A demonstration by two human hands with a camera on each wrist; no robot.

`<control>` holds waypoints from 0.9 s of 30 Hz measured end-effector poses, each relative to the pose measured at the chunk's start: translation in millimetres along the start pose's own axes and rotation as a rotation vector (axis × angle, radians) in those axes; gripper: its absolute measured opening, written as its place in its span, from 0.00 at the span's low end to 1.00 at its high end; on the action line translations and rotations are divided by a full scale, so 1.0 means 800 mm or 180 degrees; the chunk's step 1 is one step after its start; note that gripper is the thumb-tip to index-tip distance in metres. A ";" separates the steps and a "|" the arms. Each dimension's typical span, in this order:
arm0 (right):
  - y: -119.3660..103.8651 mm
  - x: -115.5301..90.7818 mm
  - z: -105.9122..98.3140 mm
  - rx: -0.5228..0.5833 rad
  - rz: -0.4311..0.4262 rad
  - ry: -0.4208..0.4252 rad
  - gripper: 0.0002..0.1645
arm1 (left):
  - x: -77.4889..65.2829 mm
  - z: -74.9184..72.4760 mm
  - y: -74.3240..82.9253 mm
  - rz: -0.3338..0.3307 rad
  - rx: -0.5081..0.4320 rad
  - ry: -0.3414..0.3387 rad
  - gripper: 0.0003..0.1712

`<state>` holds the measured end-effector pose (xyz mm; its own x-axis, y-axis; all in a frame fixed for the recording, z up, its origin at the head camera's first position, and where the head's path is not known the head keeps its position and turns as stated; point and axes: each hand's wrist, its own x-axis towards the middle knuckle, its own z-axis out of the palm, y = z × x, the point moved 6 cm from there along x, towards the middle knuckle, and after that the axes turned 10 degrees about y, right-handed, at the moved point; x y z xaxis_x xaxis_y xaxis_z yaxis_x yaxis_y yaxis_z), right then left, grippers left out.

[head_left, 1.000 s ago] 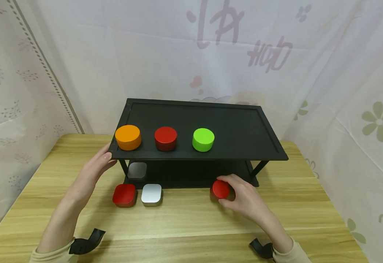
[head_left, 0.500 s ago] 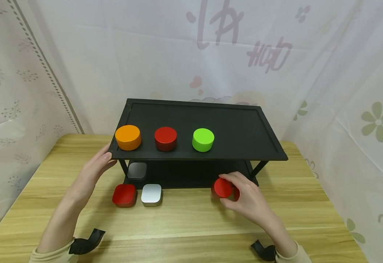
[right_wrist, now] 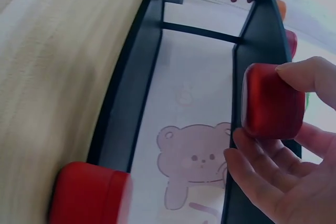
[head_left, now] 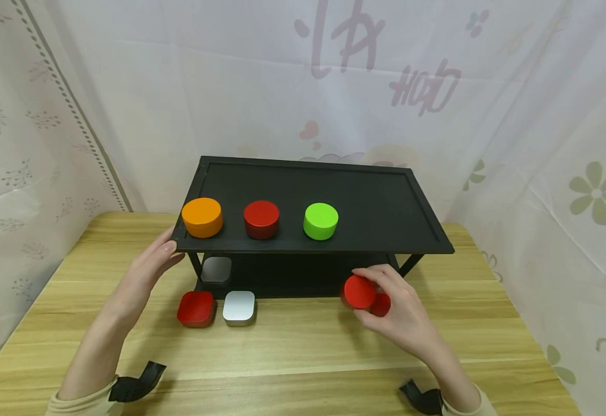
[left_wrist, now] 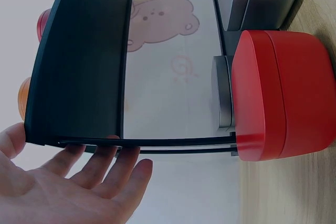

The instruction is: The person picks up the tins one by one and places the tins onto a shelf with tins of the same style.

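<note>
In the head view, my right hand point(head_left: 402, 309) pinches a round red tin point(head_left: 359, 292) between thumb and fingers, held above the table before the rack's right front. Another red tin point(head_left: 380, 304) stands behind that hand, partly covered by it. My left hand point(head_left: 144, 268) touches the left end of the two-tier black rack point(head_left: 365, 202), thumb at the top shelf's corner. The left wrist view shows its fingers point(left_wrist: 94, 166) fairly straight along that end. Orange point(head_left: 202, 218), dark red point(head_left: 262, 220) and green point(head_left: 321, 222) round tins stand along the top shelf's front.
A square red tin point(head_left: 196, 309) and a square silver tin point(head_left: 239, 308) stand on the wooden table point(head_left: 282, 370) before the rack's left side. One grey tin point(head_left: 217, 270) sits on the lower shelf at left. A printed white cloth point(head_left: 261, 86) hangs behind.
My right hand has lifted the round red tin and moved slightly up and right, and the other red tin behind it has come into view. The left hand has stayed in place.
</note>
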<state>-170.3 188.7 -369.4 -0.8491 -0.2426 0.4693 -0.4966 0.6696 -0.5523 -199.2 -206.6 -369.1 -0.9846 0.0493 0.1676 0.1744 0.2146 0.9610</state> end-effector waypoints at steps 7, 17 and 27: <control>-0.012 0.006 -0.018 -0.0004 -0.0057 0.0205 0.40 | 0.000 0.000 0.001 0.0000 0.0012 0.0008 0.27; -0.020 0.014 -0.040 0.0099 -0.0007 0.0360 0.40 | 0.001 0.000 0.001 0.0024 -0.0002 -0.0008 0.26; -0.061 0.032 -0.070 0.0234 0.0202 0.0571 0.38 | 0.000 0.000 0.000 0.0005 0.0016 0.0001 0.26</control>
<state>-157.3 189.3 -291.5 -0.8366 -0.0682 0.5435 -0.4605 0.6248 -0.6305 -199.4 -206.9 -369.0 -0.9844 0.0493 0.1690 0.1758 0.2195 0.9596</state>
